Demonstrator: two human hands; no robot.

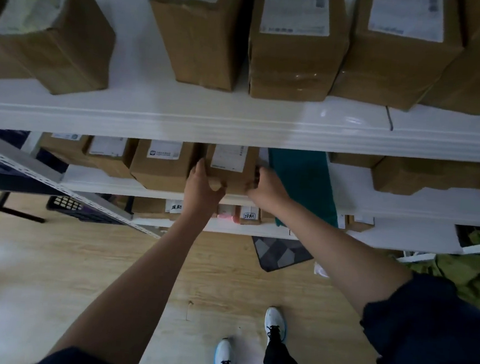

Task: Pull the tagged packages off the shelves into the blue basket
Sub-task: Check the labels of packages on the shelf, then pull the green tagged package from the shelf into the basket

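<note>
Both the left hand (203,184) and right hand (264,185) grip the brown rectangular cardboard box (230,167), label up, long axis running back into the white shelf (101,181).

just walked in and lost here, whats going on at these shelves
A person stands at white shelving stacked with labelled cardboard boxes. Both hands grip one box on the middle shelf: the left hand on its left side, the right hand on its right side, next to a teal package. The box sits on the shelf. A dark basket stands on the floor to the left, partly hidden.
</note>
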